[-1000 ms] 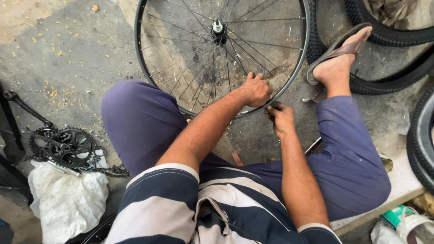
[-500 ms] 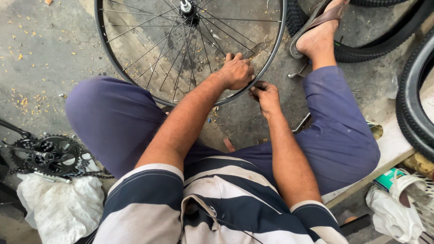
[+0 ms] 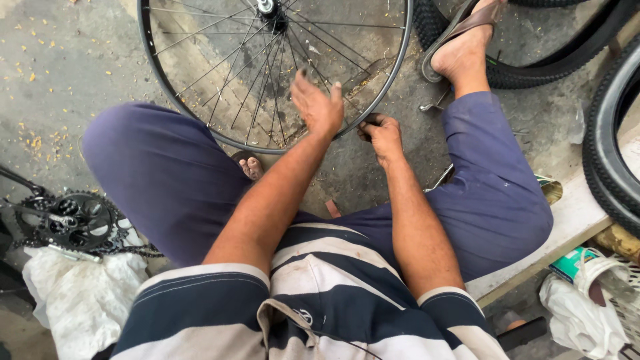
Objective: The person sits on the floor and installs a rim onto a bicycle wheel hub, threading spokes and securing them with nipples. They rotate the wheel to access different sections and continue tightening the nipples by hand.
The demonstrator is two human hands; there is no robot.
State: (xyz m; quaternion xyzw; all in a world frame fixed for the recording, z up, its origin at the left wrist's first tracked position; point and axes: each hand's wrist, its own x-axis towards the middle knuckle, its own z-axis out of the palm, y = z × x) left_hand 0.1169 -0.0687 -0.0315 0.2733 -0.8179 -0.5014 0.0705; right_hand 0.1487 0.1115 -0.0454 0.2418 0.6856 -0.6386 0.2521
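A bare bicycle wheel [image 3: 270, 17] with thin spokes and a dark rim [image 3: 399, 57] stands on the concrete between my knees. My left hand [image 3: 317, 103] is open, fingers spread, lifted just above the rim's near edge and holding nothing. To its right, my right hand [image 3: 381, 133] is closed around a small dark tool [image 3: 367, 122] held against the rim. My right foot in a sandal [image 3: 463, 40] rests beside the wheel.
Black tyres lie at the top right [image 3: 533, 67] and along the right edge [image 3: 613, 153]. A crankset with its chain [image 3: 77, 220] sits on a white bag [image 3: 73, 293] at the left. A pale plank [image 3: 567, 220] runs under my right thigh. A metal tool [image 3: 437, 103] lies by my foot.
My left hand has let go of the rim and opened with fingers spread. My right hand stays at the rim on the small tool.
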